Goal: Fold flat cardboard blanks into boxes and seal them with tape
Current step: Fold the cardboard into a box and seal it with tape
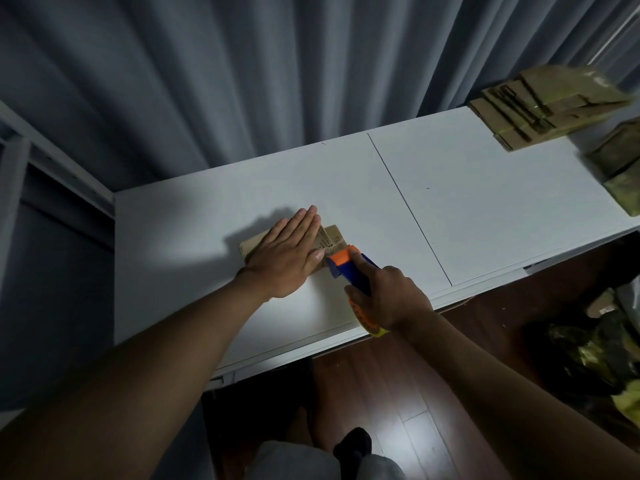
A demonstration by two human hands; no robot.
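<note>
My left hand (289, 252) lies flat on the small brown cardboard box (332, 237), fingers straight and together, palm pressing down. I judge that's to keep the flaps closed and stop the box sliding while the tape goes on. The box sits on the white tabletop (467, 202), near the front edge and left of the thin dark seam that runs across the surface; most of its top is under my palm, so I can't see the flap join itself.

My right hand (388, 299) wraps around the handle of the blue and orange plastic tape dispenser (348, 266), fingers curled tight, with the orange nose set against the box's near right edge. It comes in low and angled, presumably so the tape catches the side wall first and can then be drawn over the top (my flat hand will have to make way for that).

Both forearms reach out from the bottom of the view, the left fairly straight, the right bent in at the wrist towards the box.

Off at the far right corner of the table sits the stack of flat brown cardboard blanks (540, 112), well apart from the work, waiting their turn.
</note>
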